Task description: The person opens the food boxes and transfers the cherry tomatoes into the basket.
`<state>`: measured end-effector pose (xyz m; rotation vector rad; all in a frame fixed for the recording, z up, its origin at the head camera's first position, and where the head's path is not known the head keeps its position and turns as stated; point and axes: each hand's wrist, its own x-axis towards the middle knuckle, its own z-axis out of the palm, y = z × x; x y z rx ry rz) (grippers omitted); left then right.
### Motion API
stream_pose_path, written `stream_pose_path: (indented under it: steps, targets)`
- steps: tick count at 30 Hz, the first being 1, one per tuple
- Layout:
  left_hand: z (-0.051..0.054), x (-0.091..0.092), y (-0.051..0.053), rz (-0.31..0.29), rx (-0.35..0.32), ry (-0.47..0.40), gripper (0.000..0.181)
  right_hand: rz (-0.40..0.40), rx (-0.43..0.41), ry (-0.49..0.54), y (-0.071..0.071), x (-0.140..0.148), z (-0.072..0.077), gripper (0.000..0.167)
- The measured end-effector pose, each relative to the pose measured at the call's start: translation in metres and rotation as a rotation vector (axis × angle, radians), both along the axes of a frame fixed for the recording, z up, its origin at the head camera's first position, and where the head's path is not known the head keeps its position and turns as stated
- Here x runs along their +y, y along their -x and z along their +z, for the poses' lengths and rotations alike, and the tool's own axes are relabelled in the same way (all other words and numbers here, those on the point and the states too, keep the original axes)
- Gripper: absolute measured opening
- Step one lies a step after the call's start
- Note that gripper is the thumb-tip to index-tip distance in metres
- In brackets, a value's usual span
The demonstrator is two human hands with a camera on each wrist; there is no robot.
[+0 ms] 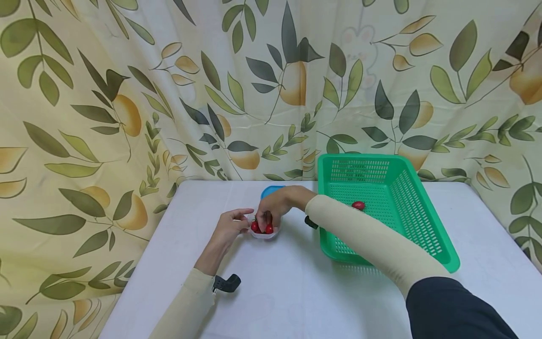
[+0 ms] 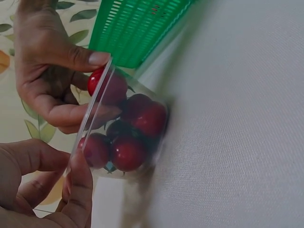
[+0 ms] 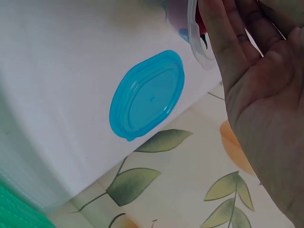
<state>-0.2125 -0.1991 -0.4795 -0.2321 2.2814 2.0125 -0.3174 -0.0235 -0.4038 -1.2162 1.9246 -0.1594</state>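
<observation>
The clear, open plastic tub (image 1: 264,236) sits on the white-covered desk (image 1: 296,301), just right of my left hand (image 1: 228,230), which pinches its rim; my right hand (image 1: 277,205) reaches in from above, half-curled round a glossy red tomato (image 2: 95,81).

Room to pass over table (image 1: 275,292), near side of tub (image 1: 264,235). Basket (image 1: 429,214) walls off the right; lid (image 3: 151,97) lies just behind tub.

backdrop: cream curtain (image 1: 169,136), leafy fruit print | furniture: white table (image 1: 279,296) | light: soft
</observation>
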Motion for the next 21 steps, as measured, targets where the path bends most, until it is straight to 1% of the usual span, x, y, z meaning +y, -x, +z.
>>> stream_pose_path:
  steps: [4, 6, 7, 9, 10, 12, 14, 16, 21]
  targets:
    - [0.003, 0.000, 0.000, -0.010, -0.015, 0.005, 0.040, -0.010, 0.000, 0.011, -0.001, 0.001, 0.000, 0.023]
    - [0.008, 0.001, -0.002, -0.015, -0.028, 0.012, 0.041, -0.019, -0.002, 0.018, -0.001, 0.001, 0.000, 0.022]
    - [0.013, 0.002, -0.005, -0.018, -0.030, 0.015, 0.041, -0.024, -0.003, 0.021, -0.001, 0.002, 0.000, 0.022]
    - [0.022, 0.005, -0.009, -0.019, -0.015, 0.021, 0.041, -0.036, -0.001, 0.028, -0.001, 0.002, 0.001, 0.022]
    - [0.021, 0.005, -0.009, -0.013, -0.015, 0.023, 0.041, -0.043, 0.001, 0.031, -0.001, 0.002, 0.001, 0.023]
    - [0.017, 0.005, -0.008, 0.001, -0.001, 0.025, 0.041, -0.055, 0.005, 0.039, -0.001, 0.003, 0.001, 0.023]
    - [0.009, 0.003, -0.005, 0.019, 0.006, 0.030, 0.040, -0.065, 0.009, 0.048, -0.001, 0.003, 0.002, 0.024]
    - [0.000, 0.000, 0.000, 0.033, -0.005, 0.039, 0.039, -0.074, 0.009, 0.059, -0.002, 0.004, 0.002, 0.024]
    - [0.000, 0.000, -0.001, 0.045, -0.011, 0.045, 0.038, -0.101, -0.004, 0.090, -0.002, 0.006, 0.003, 0.024]
